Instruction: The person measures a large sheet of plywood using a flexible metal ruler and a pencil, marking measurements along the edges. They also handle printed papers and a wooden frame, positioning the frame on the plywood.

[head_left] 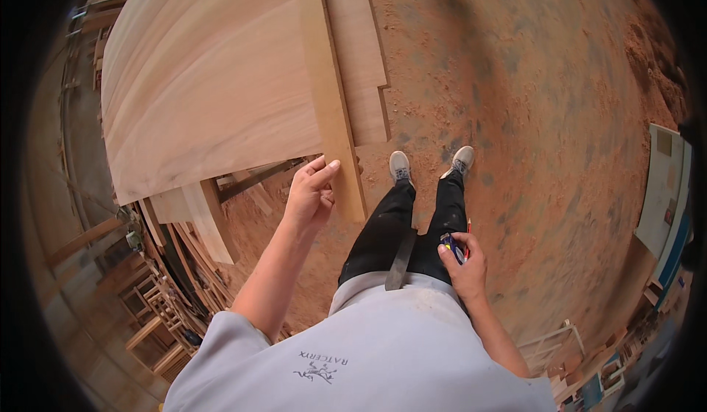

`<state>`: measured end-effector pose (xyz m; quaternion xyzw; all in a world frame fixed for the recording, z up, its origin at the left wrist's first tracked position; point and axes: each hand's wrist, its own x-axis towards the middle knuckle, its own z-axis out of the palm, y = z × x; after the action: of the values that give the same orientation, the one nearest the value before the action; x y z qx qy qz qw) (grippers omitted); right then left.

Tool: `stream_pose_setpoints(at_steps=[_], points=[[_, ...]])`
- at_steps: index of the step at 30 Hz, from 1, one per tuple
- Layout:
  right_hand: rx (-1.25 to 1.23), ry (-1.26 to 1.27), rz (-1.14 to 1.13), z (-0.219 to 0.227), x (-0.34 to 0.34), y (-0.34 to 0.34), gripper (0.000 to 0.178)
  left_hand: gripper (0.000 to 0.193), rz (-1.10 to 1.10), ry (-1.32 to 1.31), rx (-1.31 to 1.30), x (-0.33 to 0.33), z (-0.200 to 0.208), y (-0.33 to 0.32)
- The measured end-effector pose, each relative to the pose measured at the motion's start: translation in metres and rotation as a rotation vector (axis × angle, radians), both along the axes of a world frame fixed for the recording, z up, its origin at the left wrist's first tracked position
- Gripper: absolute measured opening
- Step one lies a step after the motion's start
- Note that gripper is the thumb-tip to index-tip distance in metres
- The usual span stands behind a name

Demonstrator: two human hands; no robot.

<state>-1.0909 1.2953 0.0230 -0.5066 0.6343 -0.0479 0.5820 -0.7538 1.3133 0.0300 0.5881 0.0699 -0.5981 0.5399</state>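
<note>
Left hand [309, 195], fingers loosely curled, steadies long pale wooden strip [329, 95] overhanging broad plywood sheet [213, 81], frame centre; strip may slide off. Right hand [465, 265], closed on red pencil [468, 229] and small blue object [451, 244].

The left hand [311, 195] sits just left of centre, fingertips touching the near end of a long wooden strip [329, 88] that runs toward twelve o'clock across a broad plywood sheet [206, 81]. At about four o'clock from centre, the right hand [465, 265] is closed around a small blue-and-yellow object [451, 244] and a red pencil [468, 229], held against black trousers [390, 228]. Two grey shoes [400, 166] stand on the sawdust-covered floor [545, 117]. Stacked wooden frames [158, 309] lie at eight o'clock.
</note>
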Motion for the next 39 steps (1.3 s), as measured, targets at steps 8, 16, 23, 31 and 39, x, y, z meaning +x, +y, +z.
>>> stream_pose_setpoints(at_steps=[8,16,23,31,39], points=[[0.03,-0.007,0.026,-0.007,0.002,0.005,0.041,0.027,-0.008,-0.031,0.067,-0.004,0.014,-0.006],[0.029,-0.036,-0.019,-0.01,0.003,0.003,0.041,0.026,-0.001,-0.037,0.066,-0.007,0.018,-0.012],[0.026,-0.04,-0.011,-0.012,0.002,0.003,0.042,0.026,-0.031,-0.055,0.08,-0.003,0.009,-0.007],[0.036,-0.015,0.002,-0.01,-0.001,0.001,0.043,0.023,0.009,-0.04,0.075,-0.006,0.005,-0.008],[0.022,-0.036,0.013,-0.001,0.005,-0.005,0.043,0.029,-0.003,0.004,0.007,0.001,0.002,-0.001]])
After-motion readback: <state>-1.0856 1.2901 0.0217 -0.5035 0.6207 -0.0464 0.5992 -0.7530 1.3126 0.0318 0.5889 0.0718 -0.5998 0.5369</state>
